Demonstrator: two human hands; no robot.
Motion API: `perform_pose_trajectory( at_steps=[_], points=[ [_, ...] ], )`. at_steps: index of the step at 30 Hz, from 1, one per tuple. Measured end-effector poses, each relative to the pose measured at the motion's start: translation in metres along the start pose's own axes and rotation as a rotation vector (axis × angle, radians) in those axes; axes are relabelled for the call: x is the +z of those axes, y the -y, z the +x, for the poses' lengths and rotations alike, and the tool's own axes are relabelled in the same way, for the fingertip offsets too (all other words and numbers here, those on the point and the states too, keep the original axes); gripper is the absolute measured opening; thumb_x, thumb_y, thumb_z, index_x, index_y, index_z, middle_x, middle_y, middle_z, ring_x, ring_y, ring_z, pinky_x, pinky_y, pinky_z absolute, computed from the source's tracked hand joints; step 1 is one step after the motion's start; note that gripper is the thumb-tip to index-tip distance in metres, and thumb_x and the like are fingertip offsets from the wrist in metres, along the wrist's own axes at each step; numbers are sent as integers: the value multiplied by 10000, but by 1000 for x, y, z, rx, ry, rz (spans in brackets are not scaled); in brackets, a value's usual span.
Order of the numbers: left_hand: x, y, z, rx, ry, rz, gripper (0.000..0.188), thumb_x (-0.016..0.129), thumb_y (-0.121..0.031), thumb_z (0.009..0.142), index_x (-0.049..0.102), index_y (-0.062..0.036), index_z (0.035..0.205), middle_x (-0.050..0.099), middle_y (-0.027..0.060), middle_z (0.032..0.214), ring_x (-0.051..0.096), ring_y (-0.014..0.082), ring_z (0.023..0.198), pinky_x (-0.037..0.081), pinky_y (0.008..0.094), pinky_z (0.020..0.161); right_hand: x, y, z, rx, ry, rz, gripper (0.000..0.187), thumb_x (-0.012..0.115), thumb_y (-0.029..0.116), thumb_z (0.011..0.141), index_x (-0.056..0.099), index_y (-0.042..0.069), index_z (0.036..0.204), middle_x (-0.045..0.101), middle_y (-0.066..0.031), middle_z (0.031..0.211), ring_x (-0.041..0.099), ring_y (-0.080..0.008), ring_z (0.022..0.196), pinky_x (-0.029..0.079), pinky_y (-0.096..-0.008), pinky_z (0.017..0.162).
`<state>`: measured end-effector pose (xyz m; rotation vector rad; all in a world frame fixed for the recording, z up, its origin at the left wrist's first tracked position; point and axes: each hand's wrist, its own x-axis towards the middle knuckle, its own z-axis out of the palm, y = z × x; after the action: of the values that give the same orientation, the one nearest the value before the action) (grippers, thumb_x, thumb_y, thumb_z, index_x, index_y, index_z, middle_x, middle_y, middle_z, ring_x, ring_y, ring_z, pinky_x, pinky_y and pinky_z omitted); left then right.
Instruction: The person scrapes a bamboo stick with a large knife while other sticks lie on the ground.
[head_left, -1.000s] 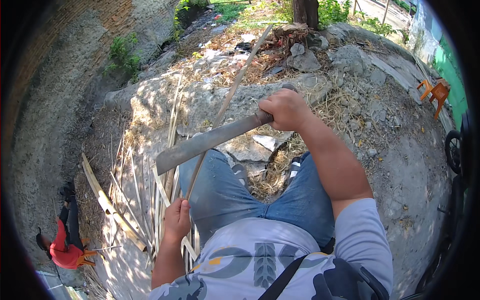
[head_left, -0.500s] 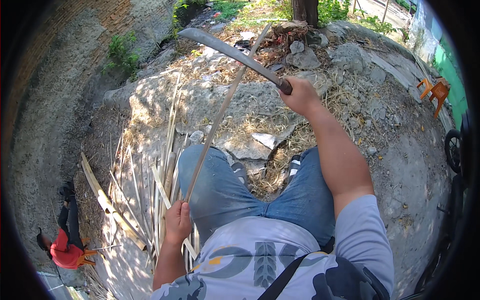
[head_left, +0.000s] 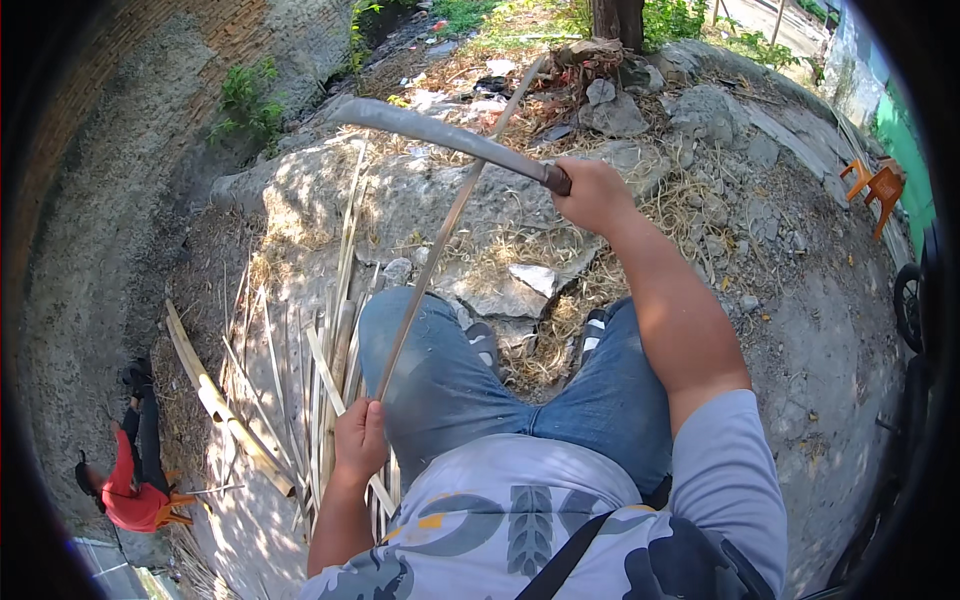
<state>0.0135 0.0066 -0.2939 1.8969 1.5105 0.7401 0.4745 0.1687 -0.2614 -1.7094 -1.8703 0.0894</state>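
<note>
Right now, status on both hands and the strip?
Left hand gripping long bamboo strip by the left knee. Right hand holding curved blade raised above the strip. Split bamboo pile at left; nothing blocking.

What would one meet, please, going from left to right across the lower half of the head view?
Person in red → thick split bamboo piece → bundle of thin strips → left hand gripping a long strip → jeans-clad knees → right forearm

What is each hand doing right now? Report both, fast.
Left hand: closed around the near end of a long bamboo strip.
Right hand: closed on the handle of a curved blade, raised.
</note>
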Motion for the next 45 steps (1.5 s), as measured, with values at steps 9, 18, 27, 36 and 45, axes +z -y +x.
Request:
perform_pose_trajectory(
  at_steps=[9, 18, 27, 36, 45],
  points=[
    [4, -12, 18, -4, 48, -34, 421, 486, -316, 1085, 581, 6, 830, 503, 74, 632, 452, 147, 590, 391, 342, 561, -2, 40, -13, -109, 74, 25, 154, 717, 226, 785, 674, 140, 906, 711, -127, 828, 704, -358, 829, 551, -487, 748],
    [7, -17, 19, 14, 133, -80, 458, 410, -319, 1108, 528, -8, 794, 468, 72, 634, 437, 160, 586, 378, 356, 562, 8, 62, -14, -225, 132, -111, 174, 733, 219, 747, 675, 164, 902, 719, -94, 841, 719, -328, 841, 556, -483, 780],
    [1, -5, 8, -58, 198, -93, 441, 438, -344, 1100, 560, -11, 837, 509, 75, 671, 485, 161, 623, 411, 360, 585, -6, 16, -8, 127, -3, 6, 175, 702, 221, 798, 675, 98, 919, 703, -173, 852, 684, -403, 832, 540, -528, 743],
    [15, -39, 18, -95, 256, -152, 419, 760, -426, 934, 560, -65, 861, 477, -58, 684, 403, 50, 617, 338, 251, 539, 1, 90, -28, -451, 285, -209, 172, 699, 189, 739, 695, 160, 908, 709, -83, 802, 719, -304, 843, 557, -468, 753],
    [5, -49, 11, -209, 321, -43, 314, 802, -261, 890, 619, -6, 899, 573, 9, 681, 523, 107, 645, 450, 315, 599, -4, -1, -6, 157, 127, -9, 203, 713, 237, 785, 687, 113, 943, 699, -167, 822, 692, -383, 845, 548, -506, 744]
  ],
)
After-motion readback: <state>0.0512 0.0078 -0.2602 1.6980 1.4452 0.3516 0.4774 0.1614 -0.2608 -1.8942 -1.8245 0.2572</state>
